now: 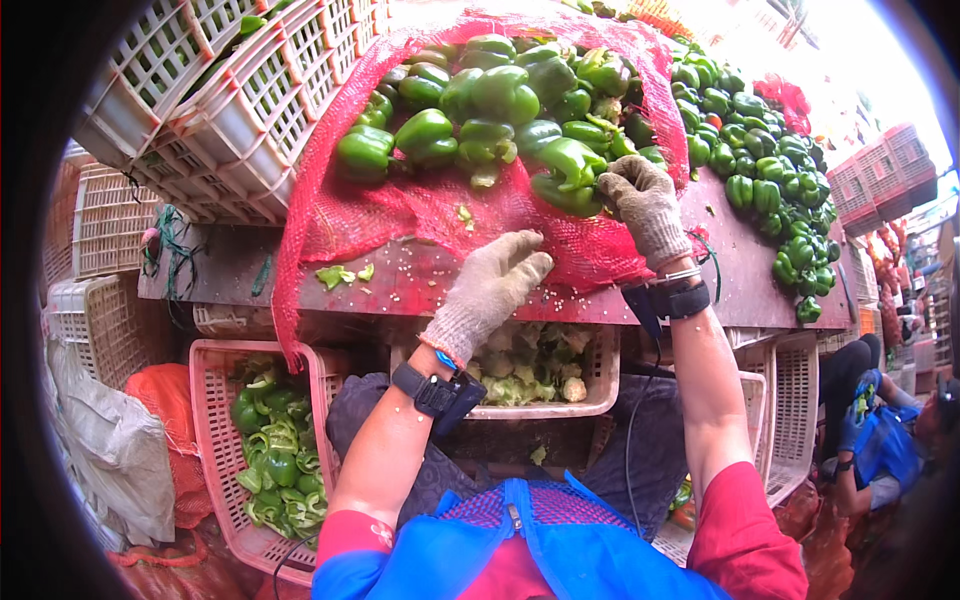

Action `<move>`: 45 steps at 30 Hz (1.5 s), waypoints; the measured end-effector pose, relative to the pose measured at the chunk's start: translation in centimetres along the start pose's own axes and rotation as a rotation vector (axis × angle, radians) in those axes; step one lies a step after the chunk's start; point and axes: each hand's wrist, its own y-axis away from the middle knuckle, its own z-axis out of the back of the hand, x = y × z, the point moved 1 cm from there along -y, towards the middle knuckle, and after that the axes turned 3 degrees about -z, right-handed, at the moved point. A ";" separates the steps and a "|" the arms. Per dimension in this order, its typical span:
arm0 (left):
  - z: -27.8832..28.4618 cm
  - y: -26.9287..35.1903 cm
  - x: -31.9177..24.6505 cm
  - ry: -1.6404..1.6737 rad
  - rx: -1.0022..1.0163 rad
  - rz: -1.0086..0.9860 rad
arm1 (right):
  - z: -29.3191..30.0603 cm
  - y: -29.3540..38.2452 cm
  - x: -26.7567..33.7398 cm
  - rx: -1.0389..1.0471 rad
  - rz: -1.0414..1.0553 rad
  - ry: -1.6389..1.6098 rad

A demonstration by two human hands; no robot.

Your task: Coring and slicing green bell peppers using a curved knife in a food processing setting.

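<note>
A pile of green bell peppers (502, 94) spills from the mouth of a red mesh sack (360, 217) on the worktable. My right hand (646, 206), in a worn knit glove, has curled fingers against the right side of a broken-open green pepper (570, 176); whether it grips the pepper is hidden. Over the sack's near edge is my gloved left hand (499, 285), fingers apart and holding nothing. Pepper scraps (337, 276) and pale seeds lie on the tabletop (390, 289) left of it.
Left of my legs, a pink crate (206, 420) holds opened peppers; a crate (600, 397) under the table holds cores. Stacked plastic crates (232, 135) stand at upper left. More whole peppers (787, 180) cover the table's right side. Another person (885, 442) sits at far right.
</note>
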 end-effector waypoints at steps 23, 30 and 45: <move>2.6 -0.2 -0.9 1.084 -0.247 -0.399 | -9.6 10.7 4.0 0.013 0.084 -0.286; 2.2 0.9 -1.5 0.376 -0.292 -0.602 | -8.1 10.0 5.2 0.368 -0.460 -0.815; 2.8 -1.4 6.9 0.341 -0.466 -0.322 | -11.0 9.8 3.8 0.068 -0.838 -1.269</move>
